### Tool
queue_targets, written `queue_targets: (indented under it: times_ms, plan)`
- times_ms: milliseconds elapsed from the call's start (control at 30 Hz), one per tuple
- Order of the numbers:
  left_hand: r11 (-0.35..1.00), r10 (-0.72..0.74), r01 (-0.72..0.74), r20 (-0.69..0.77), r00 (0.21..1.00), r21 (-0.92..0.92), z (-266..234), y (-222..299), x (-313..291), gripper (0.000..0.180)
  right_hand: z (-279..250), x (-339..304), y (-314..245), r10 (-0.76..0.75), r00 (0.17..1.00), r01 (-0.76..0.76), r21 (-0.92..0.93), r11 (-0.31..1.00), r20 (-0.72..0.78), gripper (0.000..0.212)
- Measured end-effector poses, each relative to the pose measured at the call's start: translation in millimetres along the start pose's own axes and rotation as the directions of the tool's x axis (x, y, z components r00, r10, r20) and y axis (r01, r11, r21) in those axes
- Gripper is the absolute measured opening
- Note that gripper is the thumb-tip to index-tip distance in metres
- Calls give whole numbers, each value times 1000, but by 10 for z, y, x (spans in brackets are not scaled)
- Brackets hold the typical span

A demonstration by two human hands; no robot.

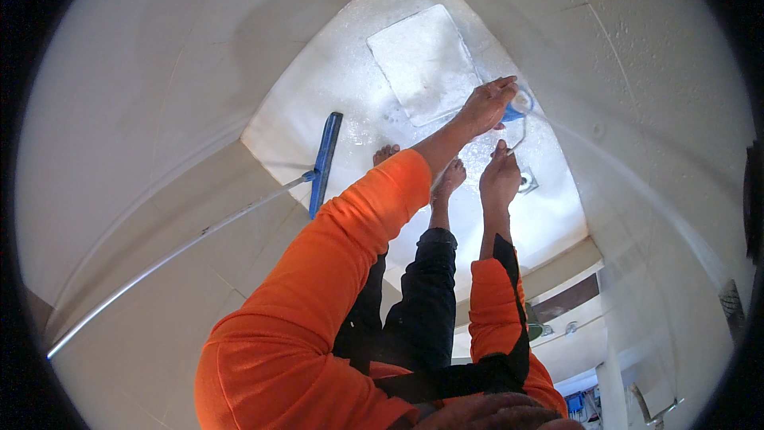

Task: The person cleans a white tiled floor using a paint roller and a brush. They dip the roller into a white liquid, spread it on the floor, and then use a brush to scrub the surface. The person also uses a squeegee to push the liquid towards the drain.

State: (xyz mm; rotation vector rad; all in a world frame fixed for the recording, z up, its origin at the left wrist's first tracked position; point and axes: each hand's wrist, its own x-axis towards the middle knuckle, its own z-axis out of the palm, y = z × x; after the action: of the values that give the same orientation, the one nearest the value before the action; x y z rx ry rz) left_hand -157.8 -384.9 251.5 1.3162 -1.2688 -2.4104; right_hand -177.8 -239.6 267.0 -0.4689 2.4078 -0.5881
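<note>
My left hand [484, 108] reaches out over the wet floor with its fingers and thumb around a small blue cup-like vessel [513, 114]; the hand hides much of it. A pale streak, seemingly running water [621, 163], slants from the right to its round whitish top. Just below, my right hand [500, 178] is closed, thumb against fingers, on a thin curved strip [521, 137] that rises toward the blue vessel. Whether strip and vessel are one piece I cannot tell. Both orange sleeves are pushed up off the forearms.
A blue floor squeegee [325, 163] leans at the left on its long pale pole [175, 251]. A white square slab [424, 60] lies on the wet, foamy floor [350, 72]. My bare feet [451, 177] stand near a round drain [526, 181]. Pale walls [159, 72] close in.
</note>
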Motion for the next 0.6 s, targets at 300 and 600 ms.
queue_targets:
  times_ms: [300,600]
  plan:
    - [978,-6,66,285,959,-199,-170,-235,108,46,-75,87,338,-116,989,132,-215,968,87,45]
    - [971,227,-226,4,974,73,87,-425,87,56,91,111,149,-46,999,46,19,999,14,52]
